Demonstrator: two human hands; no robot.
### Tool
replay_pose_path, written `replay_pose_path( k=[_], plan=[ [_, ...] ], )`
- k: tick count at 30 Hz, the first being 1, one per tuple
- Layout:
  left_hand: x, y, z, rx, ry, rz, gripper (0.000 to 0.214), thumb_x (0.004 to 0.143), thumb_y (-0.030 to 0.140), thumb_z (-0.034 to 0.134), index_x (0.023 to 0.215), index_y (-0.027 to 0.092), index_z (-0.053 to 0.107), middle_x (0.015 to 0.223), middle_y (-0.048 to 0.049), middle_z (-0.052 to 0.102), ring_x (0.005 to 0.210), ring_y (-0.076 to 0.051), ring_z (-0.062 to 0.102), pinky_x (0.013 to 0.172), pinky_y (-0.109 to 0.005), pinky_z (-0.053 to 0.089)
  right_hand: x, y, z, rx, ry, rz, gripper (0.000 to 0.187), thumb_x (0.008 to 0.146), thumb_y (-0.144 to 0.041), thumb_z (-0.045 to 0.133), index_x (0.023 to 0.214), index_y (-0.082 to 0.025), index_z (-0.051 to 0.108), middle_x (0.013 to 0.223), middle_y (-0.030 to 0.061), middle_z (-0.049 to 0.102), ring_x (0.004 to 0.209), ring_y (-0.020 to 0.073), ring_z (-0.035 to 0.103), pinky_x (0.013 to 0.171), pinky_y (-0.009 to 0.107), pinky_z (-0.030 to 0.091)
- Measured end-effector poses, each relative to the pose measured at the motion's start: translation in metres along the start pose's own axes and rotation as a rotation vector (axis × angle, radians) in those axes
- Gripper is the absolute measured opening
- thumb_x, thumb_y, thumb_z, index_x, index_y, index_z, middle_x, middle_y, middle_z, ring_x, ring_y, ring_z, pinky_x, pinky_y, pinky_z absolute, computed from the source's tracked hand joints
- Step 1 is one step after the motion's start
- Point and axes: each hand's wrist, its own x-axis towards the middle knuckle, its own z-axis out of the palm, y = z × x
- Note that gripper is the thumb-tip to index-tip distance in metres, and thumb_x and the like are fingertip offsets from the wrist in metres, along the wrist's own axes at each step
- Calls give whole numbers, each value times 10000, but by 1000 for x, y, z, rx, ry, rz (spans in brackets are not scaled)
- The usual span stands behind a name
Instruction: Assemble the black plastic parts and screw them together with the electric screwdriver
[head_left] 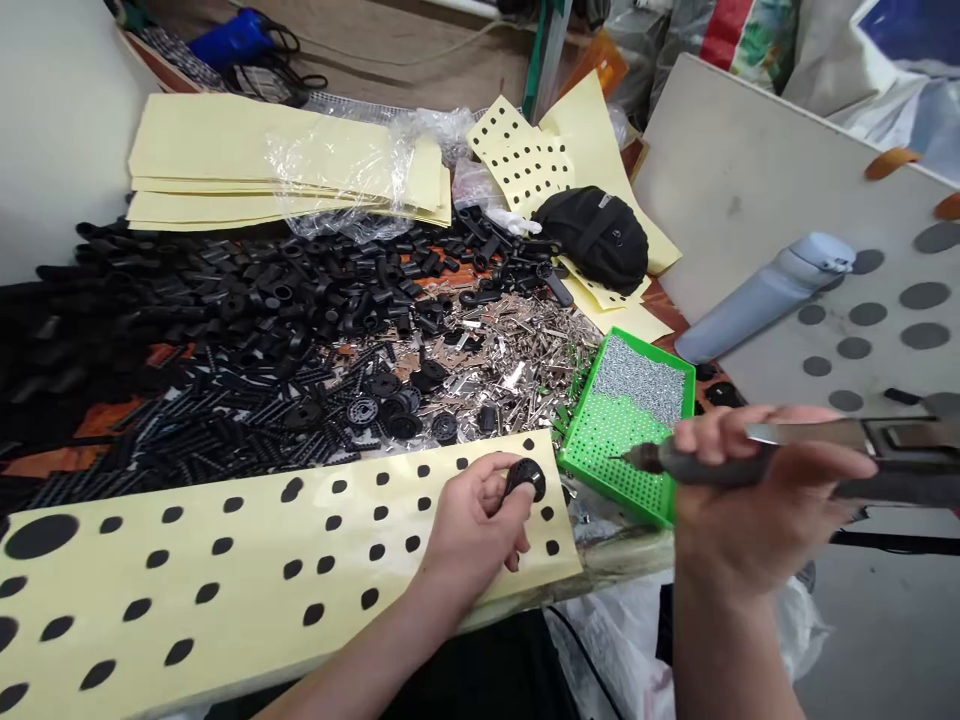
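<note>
My left hand (474, 525) rests on a yellow backing sheet (225, 580) dotted with black holes, its fingers pinched round a small round black plastic part (525, 477). My right hand (757, 500) grips a grey electric screwdriver (720, 465) held level, its thin bit pointing left over the near corner of a green tray (600, 440) that holds a bed of tiny silver screws (649, 378). The screwdriver tip is a short way right of the black part and apart from it.
A big heap of black plastic parts (225, 320) and a pile of shiny metal pieces (517, 360) fill the table's middle. Behind lie stacked yellow sheets (262, 160) and a black pouch (596, 235). A grey bottle (765, 295) lies on a white dotted board (787, 170) at right.
</note>
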Motion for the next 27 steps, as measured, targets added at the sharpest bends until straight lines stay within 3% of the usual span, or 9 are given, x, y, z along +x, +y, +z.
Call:
replay_pose_path(
  k=[3, 5, 9, 15, 27],
  plan=[
    [4, -4, -2, -27, 18, 10, 346, 707, 316, 654, 988, 145, 543, 543, 71, 536, 371, -85, 505, 305, -170, 407, 17, 12, -13, -154, 102, -166, 284, 699, -349, 774, 678, -205, 531, 505, -84, 478, 397, 83, 442, 417, 274, 405],
    [6, -5, -3, -24, 8, 5, 360, 701, 338, 664, 978, 141, 545, 541, 67, 539, 378, -88, 507, 312, -178, 415, 20, 24, -18, -165, 123, -93, 276, 689, -263, 774, 652, -195, 509, 489, -87, 481, 386, 82, 445, 412, 279, 417],
    [8, -7, -4, -10, 3, -16, 377, 686, 356, 679, 966, 136, 555, 532, 67, 530, 386, -93, 508, 319, -189, 429, 16, 42, -16, -126, 128, 58, 290, 688, -258, 771, 651, -182, 494, 481, -94, 470, 385, 67, 440, 399, 257, 411],
    [10, -14, -4, -21, 30, -9, 380, 681, 364, 684, 972, 150, 569, 548, 57, 546, 381, -94, 509, 310, -188, 429, 11, 45, -7, -69, 42, 93, 262, 680, -243, 769, 696, -185, 514, 486, -96, 486, 378, 65, 447, 395, 252, 416],
    [7, -11, -5, 12, 15, -14, 337, 711, 342, 657, 978, 156, 572, 584, 50, 542, 404, -90, 512, 324, -187, 441, 7, 51, -11, -89, 25, 86, 252, 686, -217, 764, 704, -179, 515, 521, -87, 501, 382, 71, 460, 390, 257, 425]
  ],
)
